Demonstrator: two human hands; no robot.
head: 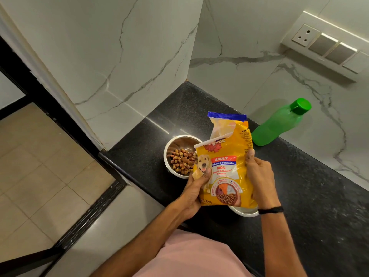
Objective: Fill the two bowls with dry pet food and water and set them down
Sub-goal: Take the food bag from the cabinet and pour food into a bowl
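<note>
A yellow pet food bag (226, 156) with its top torn open is held upright above the black counter (309, 196). My left hand (194, 190) grips its lower left side and my right hand (259, 176) grips its right edge. To the bag's left stands a steel bowl (169, 148) holding brown dry kibble (182, 160). A second steel bowl (246, 212) sits under the bag, only its near rim showing, so its contents are hidden. A green water bottle (279, 124) with its green cap on stands against the wall behind the bag.
White marble walls close the counter's back and left corner. A socket and switch panel (327, 47) is on the right wall. The counter's left edge drops to a tiled floor (40, 166) with a black door frame (30, 80).
</note>
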